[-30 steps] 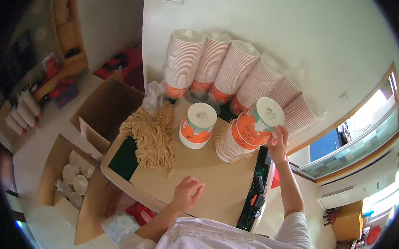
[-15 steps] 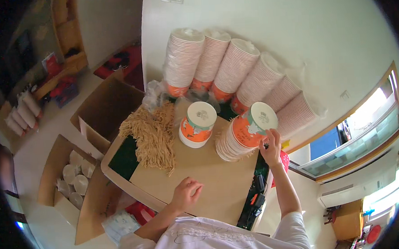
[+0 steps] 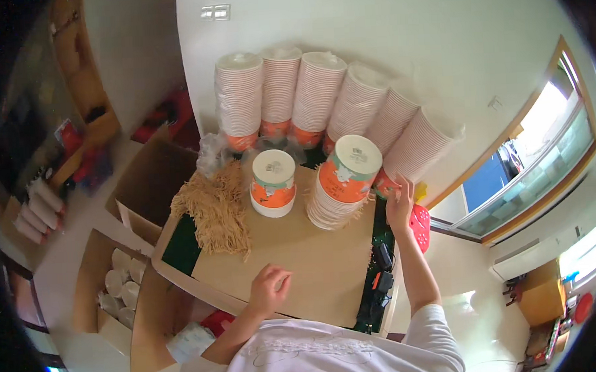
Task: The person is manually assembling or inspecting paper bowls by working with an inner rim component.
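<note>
A leaning stack of orange-and-white paper bowls (image 3: 343, 184) stands upside down on a brown cardboard sheet (image 3: 315, 265). My right hand (image 3: 400, 205) is just right of it, fingers spread, beside the orange rim of a wall stack; it grips nothing. A shorter bowl stack (image 3: 273, 184) stands to the left. Left of that lies a pile of thin wooden sticks (image 3: 212, 209). My left hand (image 3: 269, 288) rests loosely curled on the near part of the cardboard, holding nothing.
Several tall bowl stacks (image 3: 301, 96) lean against the white wall behind. Open cardboard boxes (image 3: 145, 179) stand at the left, one holding white cups (image 3: 119, 287). A black cable with plugs (image 3: 382, 275) runs along the table's right edge. A red stool (image 3: 421, 224) sits nearby.
The tilted bowl stack has come to stand more upright on the cardboard, and my right hand has come off its side to just right of it. My left hand stayed put.
</note>
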Motion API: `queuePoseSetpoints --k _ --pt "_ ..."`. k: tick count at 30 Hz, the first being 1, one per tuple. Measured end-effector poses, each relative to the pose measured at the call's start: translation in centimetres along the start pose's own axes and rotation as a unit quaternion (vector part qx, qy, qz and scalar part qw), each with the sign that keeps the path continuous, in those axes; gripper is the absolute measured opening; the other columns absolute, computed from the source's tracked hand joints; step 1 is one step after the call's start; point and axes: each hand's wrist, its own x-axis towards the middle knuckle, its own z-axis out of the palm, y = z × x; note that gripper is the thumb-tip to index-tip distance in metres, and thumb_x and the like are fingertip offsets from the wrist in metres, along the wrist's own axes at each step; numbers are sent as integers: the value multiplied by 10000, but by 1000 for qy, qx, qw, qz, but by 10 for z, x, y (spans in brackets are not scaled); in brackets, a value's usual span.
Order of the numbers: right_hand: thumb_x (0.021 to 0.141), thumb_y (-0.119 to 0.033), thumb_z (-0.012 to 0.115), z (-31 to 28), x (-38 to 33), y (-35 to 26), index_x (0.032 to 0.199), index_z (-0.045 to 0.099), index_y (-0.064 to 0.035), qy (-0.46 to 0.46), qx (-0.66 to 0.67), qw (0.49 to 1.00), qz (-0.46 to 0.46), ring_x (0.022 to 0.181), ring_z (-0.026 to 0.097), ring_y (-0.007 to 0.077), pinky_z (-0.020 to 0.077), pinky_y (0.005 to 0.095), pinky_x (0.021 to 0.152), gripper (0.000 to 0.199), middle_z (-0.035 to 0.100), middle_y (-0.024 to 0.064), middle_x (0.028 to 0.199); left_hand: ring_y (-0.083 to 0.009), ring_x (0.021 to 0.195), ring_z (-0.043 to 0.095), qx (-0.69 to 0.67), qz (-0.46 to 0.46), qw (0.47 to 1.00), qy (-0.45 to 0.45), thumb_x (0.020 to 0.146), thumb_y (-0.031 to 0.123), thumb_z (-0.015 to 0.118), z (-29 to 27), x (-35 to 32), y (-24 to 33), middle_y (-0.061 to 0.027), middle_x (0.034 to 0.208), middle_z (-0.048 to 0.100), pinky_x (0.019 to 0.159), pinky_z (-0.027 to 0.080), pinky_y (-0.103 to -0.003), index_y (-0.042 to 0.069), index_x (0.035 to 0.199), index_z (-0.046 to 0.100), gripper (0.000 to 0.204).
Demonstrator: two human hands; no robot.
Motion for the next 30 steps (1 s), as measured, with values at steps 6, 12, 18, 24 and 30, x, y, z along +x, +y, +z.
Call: queuePoseSetpoints --k 6,12,18,24,30 --pt "795 -90 454 30 -54 69 1199 429 -11 -113 40 990 67 1139 431 338 391 387 918 413 461 205 1202 -218 670 571 33 -40 999 -6 725 38 620 -3 -22 20 -71 769 560 581 470 -300 79 802 618 87" --pt "724 -69 497 35 -72 80 1119 480 -54 -234 -114 955 144 883 566 354 473 429 741 396 561 172 1019 -206 650 571 53 -58 997 2 731 37 624 -9 -23 29 -72 766 560 566 469 -288 68 806 617 81" --pt "773 -153 461 49 -76 78 1015 560 -56 -403 -166 878 195 931 562 348 454 421 796 279 580 192 1010 -192 648 574 42 -33 998 -17 737 44 624 -2 -8 15 -68 773 562 564 475 -283 68 814 615 81" --pt "772 -174 505 73 -97 36 805 606 -64 -369 -125 903 183 761 609 324 485 410 660 154 622 158 778 -196 628 574 42 -53 998 2 748 56 619 -7 18 -28 -70 775 568 555 473 -284 68 825 611 78" --pt "772 -92 523 158 -132 -9 814 597 -49 -367 150 904 159 603 569 144 449 287 542 96 557 58 599 -225 611 578 34 -139 989 28 768 113 603 -2 54 -148 -93 714 589 572 472 -308 63 866 600 110"
